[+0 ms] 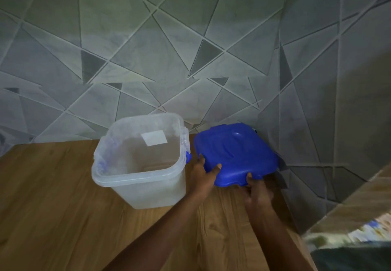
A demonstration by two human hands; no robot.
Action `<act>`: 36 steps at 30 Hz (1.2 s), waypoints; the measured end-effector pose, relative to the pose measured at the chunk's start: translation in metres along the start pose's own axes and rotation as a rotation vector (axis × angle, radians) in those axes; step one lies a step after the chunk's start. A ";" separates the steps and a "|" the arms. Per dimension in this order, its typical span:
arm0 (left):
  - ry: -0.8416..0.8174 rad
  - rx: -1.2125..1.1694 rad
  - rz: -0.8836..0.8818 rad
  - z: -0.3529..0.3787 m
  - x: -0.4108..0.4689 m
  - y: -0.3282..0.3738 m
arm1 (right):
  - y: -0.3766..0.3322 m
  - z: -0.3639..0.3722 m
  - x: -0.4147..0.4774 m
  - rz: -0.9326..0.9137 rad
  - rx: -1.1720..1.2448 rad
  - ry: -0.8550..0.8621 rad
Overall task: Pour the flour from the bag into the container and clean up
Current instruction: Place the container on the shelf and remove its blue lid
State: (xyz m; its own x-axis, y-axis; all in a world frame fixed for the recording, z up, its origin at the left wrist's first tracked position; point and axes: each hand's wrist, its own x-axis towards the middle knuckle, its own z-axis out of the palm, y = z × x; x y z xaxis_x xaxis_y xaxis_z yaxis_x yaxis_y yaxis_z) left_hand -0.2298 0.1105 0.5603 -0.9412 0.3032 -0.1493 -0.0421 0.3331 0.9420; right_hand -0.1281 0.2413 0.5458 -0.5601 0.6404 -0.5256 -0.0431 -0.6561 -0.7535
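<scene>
A clear plastic container (139,160) stands open on the wooden table (53,196), a white label on its far wall and a blue clip on its right side. To its right is a blue lid (237,154), tilted toward the corner of the wall. My left hand (204,175) grips the lid's near left edge, thumb on top. My right hand (257,190) grips its near right edge. The container looks empty apart from a dusty film. No flour bag is in view.
A grey wall (148,59) with raised geometric lines runs behind the table and turns at the right corner (275,101). At the lower right lies a blurred patterned cloth (349,232) past the table edge.
</scene>
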 end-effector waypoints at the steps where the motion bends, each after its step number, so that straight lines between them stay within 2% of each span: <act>1: -0.029 0.009 -0.013 0.002 0.001 -0.008 | 0.004 -0.003 0.004 0.002 -0.052 -0.001; 7: -0.163 0.100 -0.038 0.008 0.001 -0.034 | 0.029 -0.021 0.025 0.028 -0.277 -0.089; 9: -0.154 0.094 -0.095 0.009 0.001 -0.039 | 0.036 -0.026 0.031 0.067 -0.270 -0.077; 12: -0.146 0.112 -0.135 0.011 0.000 -0.049 | 0.045 -0.034 0.047 0.115 -0.124 -0.070; 15: -0.120 0.164 -0.149 0.015 0.005 -0.070 | 0.045 -0.042 0.049 0.191 -0.151 -0.052; 18: -0.110 0.243 -0.110 0.015 0.008 -0.080 | 0.052 -0.059 0.073 0.165 -0.398 0.054; 20: -0.111 0.292 -0.089 0.016 0.010 -0.085 | 0.053 -0.070 0.095 0.062 -0.696 0.128; 22: -0.110 0.317 -0.092 0.016 0.008 -0.083 | 0.036 -0.061 0.085 0.012 -0.959 0.231; 23: -0.114 0.326 -0.088 0.016 0.008 -0.083 | 0.027 -0.055 0.076 0.007 -1.004 0.232; 26: -0.134 0.315 -0.105 0.015 0.010 -0.083 | 0.026 -0.049 0.083 -0.018 -1.006 0.132; 32: -0.099 0.359 -0.102 0.023 0.017 -0.082 | 0.066 -0.078 0.150 -0.004 -1.038 0.177; 36: -0.059 0.337 -0.076 0.027 0.016 -0.082 | 0.039 -0.058 0.101 -0.044 -1.012 0.117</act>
State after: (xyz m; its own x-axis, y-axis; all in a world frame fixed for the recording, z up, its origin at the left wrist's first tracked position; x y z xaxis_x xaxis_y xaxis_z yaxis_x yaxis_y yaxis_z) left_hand -0.2319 0.1122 0.4728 -0.9183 0.3134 -0.2418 0.0106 0.6302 0.7764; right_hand -0.1382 0.3035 0.4405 -0.4883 0.7263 -0.4838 0.6881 -0.0204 -0.7253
